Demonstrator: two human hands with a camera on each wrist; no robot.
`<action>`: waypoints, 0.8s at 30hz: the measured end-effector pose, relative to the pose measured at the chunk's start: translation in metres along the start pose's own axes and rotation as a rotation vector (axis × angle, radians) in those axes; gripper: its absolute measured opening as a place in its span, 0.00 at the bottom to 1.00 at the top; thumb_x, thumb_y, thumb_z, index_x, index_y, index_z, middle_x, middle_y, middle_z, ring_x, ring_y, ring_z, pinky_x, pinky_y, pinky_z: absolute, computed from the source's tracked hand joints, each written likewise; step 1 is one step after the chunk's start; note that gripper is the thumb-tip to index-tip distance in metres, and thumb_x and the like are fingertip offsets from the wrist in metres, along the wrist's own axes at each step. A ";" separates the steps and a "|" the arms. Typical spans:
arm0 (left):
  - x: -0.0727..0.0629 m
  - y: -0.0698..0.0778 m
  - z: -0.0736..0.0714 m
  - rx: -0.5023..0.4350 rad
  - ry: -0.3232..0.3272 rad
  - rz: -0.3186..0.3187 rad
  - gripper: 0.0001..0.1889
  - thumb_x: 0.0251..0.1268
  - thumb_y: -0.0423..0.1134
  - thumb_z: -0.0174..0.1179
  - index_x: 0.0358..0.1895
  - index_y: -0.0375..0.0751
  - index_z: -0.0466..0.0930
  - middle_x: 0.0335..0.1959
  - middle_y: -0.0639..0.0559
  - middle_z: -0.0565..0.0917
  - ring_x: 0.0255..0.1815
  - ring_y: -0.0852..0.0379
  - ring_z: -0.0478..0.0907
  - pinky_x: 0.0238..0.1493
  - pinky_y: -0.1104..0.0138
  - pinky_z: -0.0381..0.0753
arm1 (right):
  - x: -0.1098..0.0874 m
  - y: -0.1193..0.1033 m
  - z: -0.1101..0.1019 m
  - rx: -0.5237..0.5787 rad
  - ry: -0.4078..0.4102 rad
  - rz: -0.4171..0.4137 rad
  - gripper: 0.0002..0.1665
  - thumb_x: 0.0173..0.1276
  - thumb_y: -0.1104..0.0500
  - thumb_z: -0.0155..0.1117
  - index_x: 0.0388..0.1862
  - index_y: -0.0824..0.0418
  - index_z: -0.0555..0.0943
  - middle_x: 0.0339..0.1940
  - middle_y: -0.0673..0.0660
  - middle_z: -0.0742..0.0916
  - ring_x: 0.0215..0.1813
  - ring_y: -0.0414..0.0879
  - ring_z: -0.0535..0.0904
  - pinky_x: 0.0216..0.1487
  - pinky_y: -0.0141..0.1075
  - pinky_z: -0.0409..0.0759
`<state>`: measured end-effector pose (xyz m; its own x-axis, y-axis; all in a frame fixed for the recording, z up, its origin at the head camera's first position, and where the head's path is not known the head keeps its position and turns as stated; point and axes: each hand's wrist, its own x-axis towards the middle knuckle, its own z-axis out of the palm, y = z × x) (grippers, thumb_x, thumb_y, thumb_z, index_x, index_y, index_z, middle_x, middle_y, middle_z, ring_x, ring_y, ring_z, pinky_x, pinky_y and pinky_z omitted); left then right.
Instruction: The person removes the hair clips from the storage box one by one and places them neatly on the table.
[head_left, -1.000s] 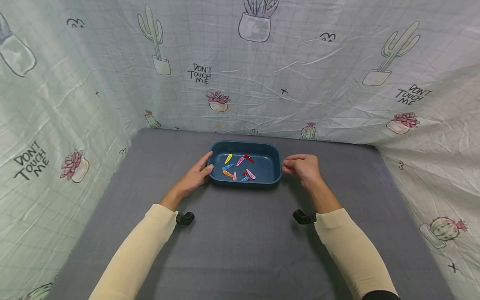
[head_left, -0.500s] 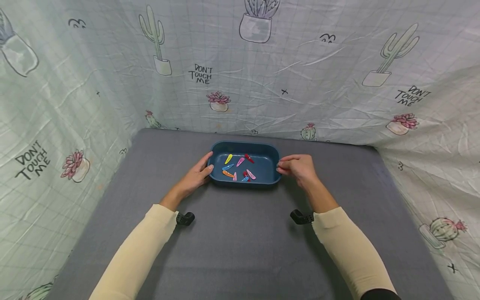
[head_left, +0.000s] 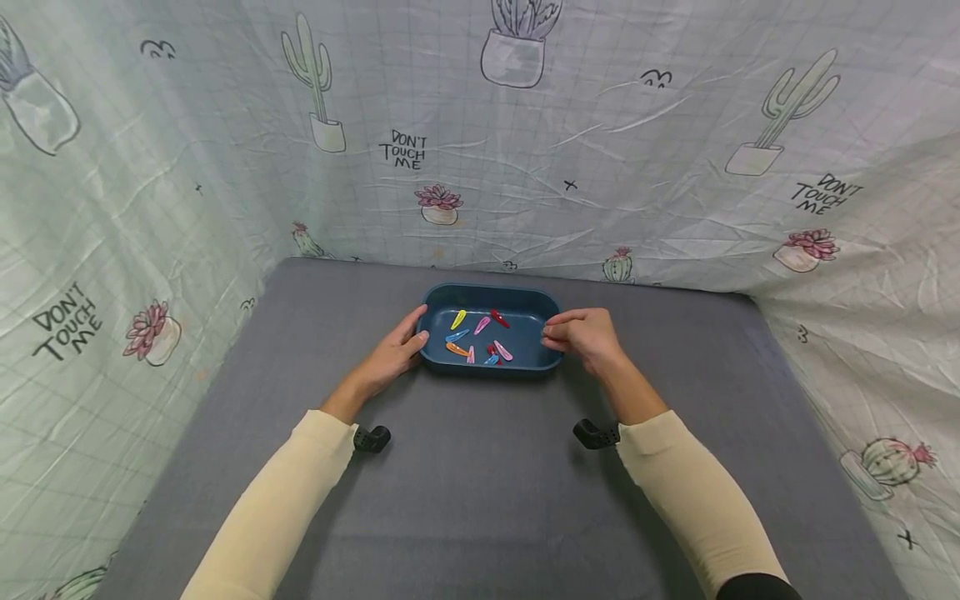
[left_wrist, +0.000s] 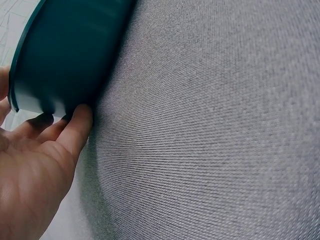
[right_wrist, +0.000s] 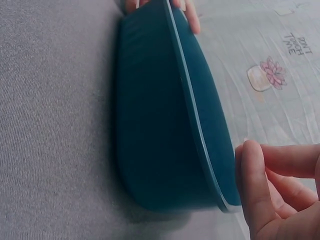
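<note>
Hair clips (head_left: 482, 325) in a blue tray (head_left: 522, 337)
Head: on the grey tabletop (head_left: 480, 483), the left-hand grip (head_left: 392, 350) holds the tray's left end; the right-hand grip (head_left: 588, 340) is pinched closed over its right end, contents too small to tell. Left wrist: fingers (left_wrist: 76, 129) touch the tray's outer end. Right wrist: fingertips (right_wrist: 253, 154) meet near the rim (right_wrist: 192, 105).
</note>
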<state>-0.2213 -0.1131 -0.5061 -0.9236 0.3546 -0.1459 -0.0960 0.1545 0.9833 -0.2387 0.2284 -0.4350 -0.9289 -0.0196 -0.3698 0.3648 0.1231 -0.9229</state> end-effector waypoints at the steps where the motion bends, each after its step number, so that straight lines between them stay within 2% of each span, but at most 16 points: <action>1: 0.000 0.000 0.000 -0.002 -0.001 0.001 0.33 0.89 0.39 0.39 0.87 0.50 0.37 0.88 0.43 0.34 0.89 0.38 0.38 0.80 0.35 0.53 | 0.000 0.000 0.002 0.003 -0.001 -0.004 0.23 0.70 0.71 0.68 0.62 0.80 0.79 0.30 0.53 0.89 0.31 0.39 0.90 0.50 0.39 0.88; 5: 0.000 0.000 0.000 -0.012 -0.007 0.004 0.33 0.89 0.39 0.39 0.87 0.50 0.37 0.88 0.43 0.33 0.89 0.38 0.37 0.81 0.34 0.52 | 0.002 0.001 0.007 0.000 -0.006 -0.018 0.22 0.69 0.73 0.68 0.60 0.81 0.79 0.30 0.53 0.89 0.30 0.40 0.90 0.51 0.42 0.88; 11: 0.001 -0.001 -0.001 -0.009 -0.010 0.001 0.33 0.89 0.39 0.39 0.87 0.49 0.36 0.88 0.43 0.32 0.89 0.39 0.36 0.81 0.35 0.52 | 0.004 0.002 0.015 -0.062 -0.033 -0.044 0.21 0.70 0.72 0.68 0.59 0.80 0.80 0.35 0.55 0.88 0.30 0.39 0.89 0.54 0.44 0.88; 18: 0.001 0.000 -0.001 -0.031 -0.007 -0.011 0.33 0.89 0.38 0.38 0.87 0.49 0.36 0.88 0.42 0.33 0.88 0.38 0.38 0.81 0.35 0.52 | 0.008 0.006 0.023 -0.119 -0.076 -0.076 0.20 0.70 0.71 0.68 0.58 0.80 0.81 0.41 0.59 0.88 0.31 0.39 0.89 0.62 0.53 0.84; 24: 0.000 0.002 0.000 -0.030 -0.013 -0.009 0.33 0.89 0.38 0.38 0.87 0.49 0.36 0.88 0.43 0.33 0.88 0.38 0.39 0.81 0.36 0.53 | 0.012 0.009 0.026 -0.144 -0.100 -0.080 0.20 0.70 0.71 0.68 0.58 0.80 0.80 0.47 0.62 0.86 0.32 0.39 0.89 0.63 0.53 0.84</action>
<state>-0.2218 -0.1129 -0.5046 -0.9177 0.3655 -0.1559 -0.1154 0.1303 0.9847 -0.2451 0.2030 -0.4504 -0.9411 -0.1327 -0.3110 0.2703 0.2577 -0.9277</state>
